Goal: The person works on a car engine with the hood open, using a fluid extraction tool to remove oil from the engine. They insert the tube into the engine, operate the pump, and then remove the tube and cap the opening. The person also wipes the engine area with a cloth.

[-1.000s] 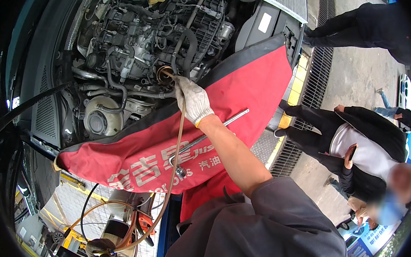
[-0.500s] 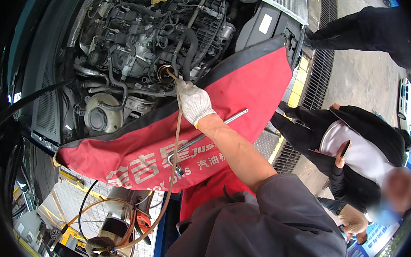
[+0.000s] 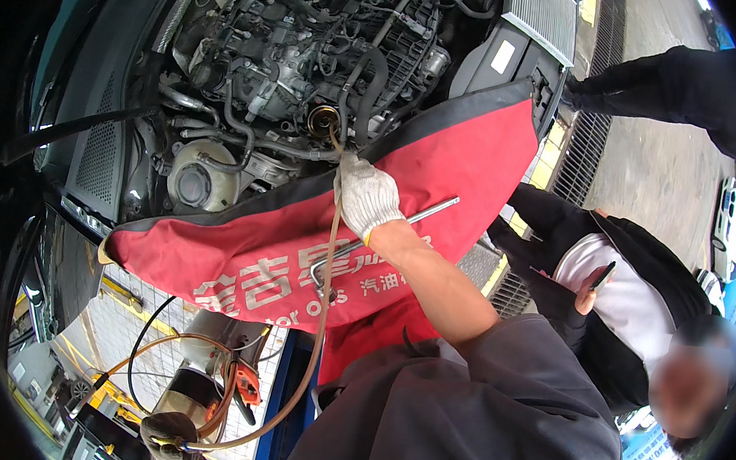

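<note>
My right hand, in a white knit glove, is closed on a thin brown tube just below a round filler opening in the car engine. The tube's end goes into that opening. It runs down over a red fender cover to my left hand, also gloved, low at the left edge. That hand grips the tube beside a metal pump unit. A long metal bar tool lies on the red cover under my right wrist.
The open engine bay is packed with hoses, and a round pale reservoir sits at its left. A person in a black jacket stands close on my right, holding a phone. Another person's dark leg is over the drain grate.
My right hand has slid a little down and toward me along the tube, away from the opening. The person on the right has shifted slightly.
</note>
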